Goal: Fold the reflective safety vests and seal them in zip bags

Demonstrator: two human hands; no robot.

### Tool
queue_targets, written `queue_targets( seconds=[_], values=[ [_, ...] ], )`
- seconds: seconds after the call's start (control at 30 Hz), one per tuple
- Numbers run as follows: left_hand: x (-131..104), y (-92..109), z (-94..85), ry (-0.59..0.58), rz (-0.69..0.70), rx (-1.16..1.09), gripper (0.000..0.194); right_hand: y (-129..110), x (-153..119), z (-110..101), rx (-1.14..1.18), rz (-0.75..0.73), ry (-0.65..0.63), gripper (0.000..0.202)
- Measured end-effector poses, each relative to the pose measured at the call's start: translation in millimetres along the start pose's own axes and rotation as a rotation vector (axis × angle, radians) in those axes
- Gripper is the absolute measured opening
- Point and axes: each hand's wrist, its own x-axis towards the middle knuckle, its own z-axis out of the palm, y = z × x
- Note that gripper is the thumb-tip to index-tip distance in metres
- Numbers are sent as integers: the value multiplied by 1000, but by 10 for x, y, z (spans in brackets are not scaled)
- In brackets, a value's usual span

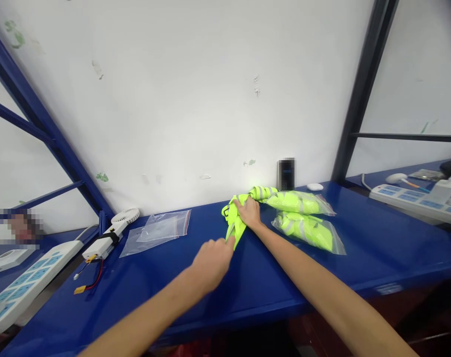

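A neon yellow reflective strap (237, 225) with grey stripes and a dark buckle is bunched on the blue table. Its near end is pinched in my left hand (215, 260), the fingers closed. Higher up, my right hand (249, 212) grips the bunched part, and the hand hides some of it. Behind that hand is a rolled piece of the same striped material (263, 192); I cannot tell whether it is joined to the strap. Right of my right hand lie two clear bags with yellow reflective material inside, a far bag (295, 202) and a near bag (307, 230).
Clear zip bags (160, 230) lie flat on the left of the table (195, 317). Beyond them are a white fan (125, 216) and a battery pack with wires (102, 245). A dark upright device (287, 174) leans at the wall near a white case (314, 187). Power strips flank both sides.
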Motion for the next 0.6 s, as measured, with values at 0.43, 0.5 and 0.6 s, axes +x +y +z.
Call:
queue_targets(
  seconds=[0.43, 0.5, 0.6],
  values=[
    [662, -1186, -71, 246, -42, -578, 32, -538, -573, -116, 736, -244, -678, 19],
    [669, -1178, 153, 304, -92, -928, 33, -559, -634, -101, 786, -156, -719, 20],
    [701, -1095, 441, 293, -143, -1284, 36, -531, -655, -79, 723, -107, -652, 19]
  ],
)
